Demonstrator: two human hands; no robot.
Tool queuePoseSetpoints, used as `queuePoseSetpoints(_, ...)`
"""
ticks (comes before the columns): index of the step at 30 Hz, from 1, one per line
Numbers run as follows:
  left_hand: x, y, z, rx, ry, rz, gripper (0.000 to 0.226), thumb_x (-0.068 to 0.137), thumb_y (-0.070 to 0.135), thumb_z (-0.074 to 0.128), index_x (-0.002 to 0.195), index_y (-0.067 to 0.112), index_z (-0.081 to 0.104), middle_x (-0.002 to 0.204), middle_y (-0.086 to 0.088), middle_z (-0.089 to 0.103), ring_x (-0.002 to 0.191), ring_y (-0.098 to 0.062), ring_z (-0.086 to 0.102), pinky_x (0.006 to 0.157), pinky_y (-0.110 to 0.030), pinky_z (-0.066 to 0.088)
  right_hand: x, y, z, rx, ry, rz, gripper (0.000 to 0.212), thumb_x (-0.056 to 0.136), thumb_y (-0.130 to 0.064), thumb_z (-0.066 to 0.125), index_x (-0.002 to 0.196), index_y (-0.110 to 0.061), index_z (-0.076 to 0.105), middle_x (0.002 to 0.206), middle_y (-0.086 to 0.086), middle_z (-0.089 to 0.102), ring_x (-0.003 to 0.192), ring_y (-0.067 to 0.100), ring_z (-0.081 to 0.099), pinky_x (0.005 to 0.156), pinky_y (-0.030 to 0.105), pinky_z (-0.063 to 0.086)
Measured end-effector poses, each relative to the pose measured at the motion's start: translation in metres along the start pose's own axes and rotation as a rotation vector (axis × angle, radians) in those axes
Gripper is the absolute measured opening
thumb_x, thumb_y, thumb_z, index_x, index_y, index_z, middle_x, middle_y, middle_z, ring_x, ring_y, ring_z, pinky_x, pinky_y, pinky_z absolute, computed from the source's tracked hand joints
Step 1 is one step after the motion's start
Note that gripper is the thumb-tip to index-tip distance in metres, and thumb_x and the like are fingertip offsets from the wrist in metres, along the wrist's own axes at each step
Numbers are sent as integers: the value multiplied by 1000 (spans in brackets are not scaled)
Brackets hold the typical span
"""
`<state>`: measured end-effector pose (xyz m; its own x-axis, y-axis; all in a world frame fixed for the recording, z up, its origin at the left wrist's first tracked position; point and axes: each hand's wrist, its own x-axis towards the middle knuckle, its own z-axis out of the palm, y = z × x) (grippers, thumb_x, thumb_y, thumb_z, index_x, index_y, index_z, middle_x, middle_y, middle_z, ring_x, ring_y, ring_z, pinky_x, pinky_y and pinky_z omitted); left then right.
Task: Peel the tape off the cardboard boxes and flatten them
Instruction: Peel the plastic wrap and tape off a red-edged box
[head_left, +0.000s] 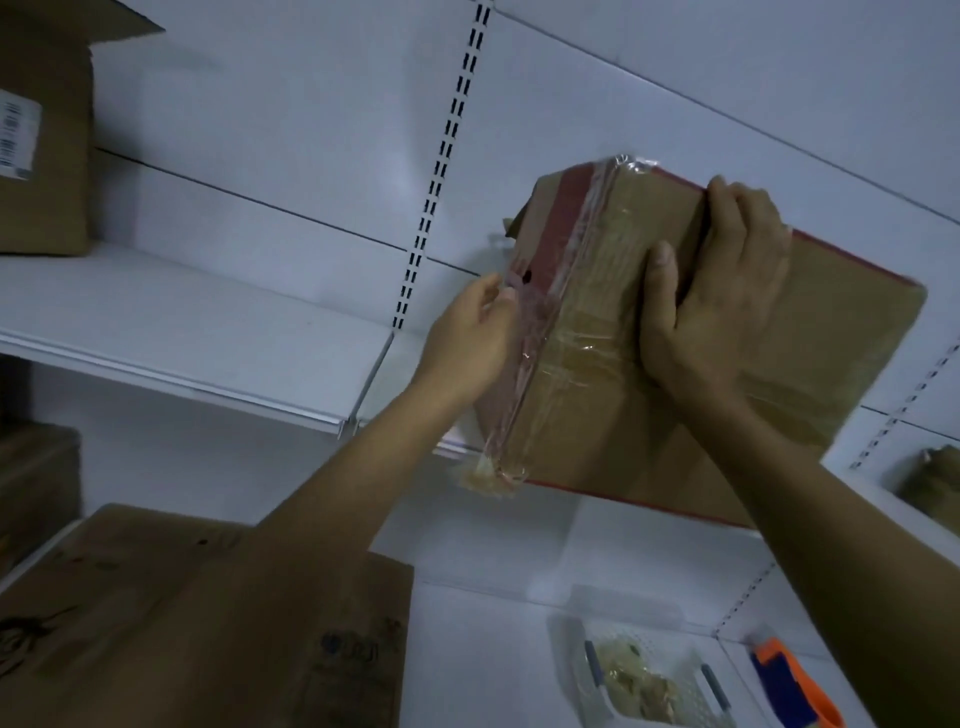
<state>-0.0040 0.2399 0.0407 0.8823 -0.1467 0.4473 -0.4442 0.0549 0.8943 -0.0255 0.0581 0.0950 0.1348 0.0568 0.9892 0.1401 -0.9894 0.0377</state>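
The cardboard box (597, 415) looks light and empty to me. It seems stiff enough to hold one-handed, and it's up in the air in front of the white shelf (208, 322). The clear tape (524, 353) along its left edge is flimsy and clingy, so I'd grab it close to the board. I've got the right hand (727, 291) wrapped over the box's far edge, and the left hand (467, 338) looks to be pinching the loose tape.

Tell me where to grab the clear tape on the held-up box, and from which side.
Take the tape by the strip lifted off the left edge of the box, pinching from the left, as the left hand does. There it stands clear of the cardboard; across the face it lies flat. The right hand steadies the box at its top edge.
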Motion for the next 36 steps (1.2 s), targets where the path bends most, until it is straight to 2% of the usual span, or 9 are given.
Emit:
queuePoseSetpoints(2,12,9,11,40,-36,11,32,104,32,36,120,18,60,110,2,64,105,-19,59,94,-37,47,0,1,1,-2,8,2,55,98,-36,41,144,-7,37,148,13,38,141,27,28,116,49,17)
queuePoseSetpoints(4,11,6,21,24,30,65,32,103,26,40,124,17,62,116,-3,65,107,-20,60,95,-38,48,0,2,3,-10,23,-2,54,98,-35,40,144,-6,38,147,14,39,141,27,28,116,50,18)
queuePoseSetpoints(9,1,-9,27,10,251,188,29,99,13,49,122,20,65,117,2,63,101,-5,57,88,-15,44,2,-2,8,-30,25,15,55,97,-35,40,144,-7,37,149,13,38,142,26,27,118,45,15)
queuePoseSetpoints(13,5,-12,16,-261,162,54,23,95,6,58,111,21,66,100,0,70,92,-10,65,83,-22,54,3,-4,9,-37,17,26,55,96,-34,41,144,-8,37,149,12,37,143,26,26,119,44,14)
queuePoseSetpoints(18,24,-8,6,-495,61,-94,30,90,-1,62,111,17,53,82,-2,67,63,2,65,65,-14,54,3,-4,13,-54,19,28,55,96,-34,42,145,-10,36,150,11,37,143,26,26,119,44,14)
queuePoseSetpoints(22,8,-15,22,-303,250,86,33,92,-1,57,94,30,46,83,4,60,69,5,58,67,-11,47,4,-3,16,-83,21,29,55,96,-35,40,145,-11,36,150,11,37,143,25,26,119,44,14)
queuePoseSetpoints(26,4,-20,13,-367,426,117,26,95,5,56,91,30,49,87,3,58,79,-8,58,77,-22,51,3,-3,17,-82,26,22,54,96,-34,41,145,-11,37,150,11,38,143,25,26,119,44,15)
queuePoseSetpoints(31,15,-23,2,-211,96,-25,11,95,24,60,105,26,62,98,3,66,92,-13,62,87,-35,54,2,-4,17,-76,31,20,54,96,-34,41,144,-10,38,149,12,38,143,26,27,118,46,17)
queuePoseSetpoints(36,16,-22,17,-177,240,66,15,92,13,64,81,22,68,79,3,70,71,-3,64,68,-22,54,2,-4,15,-85,32,28,53,96,-30,44,145,-11,37,150,11,37,143,26,26,118,47,17)
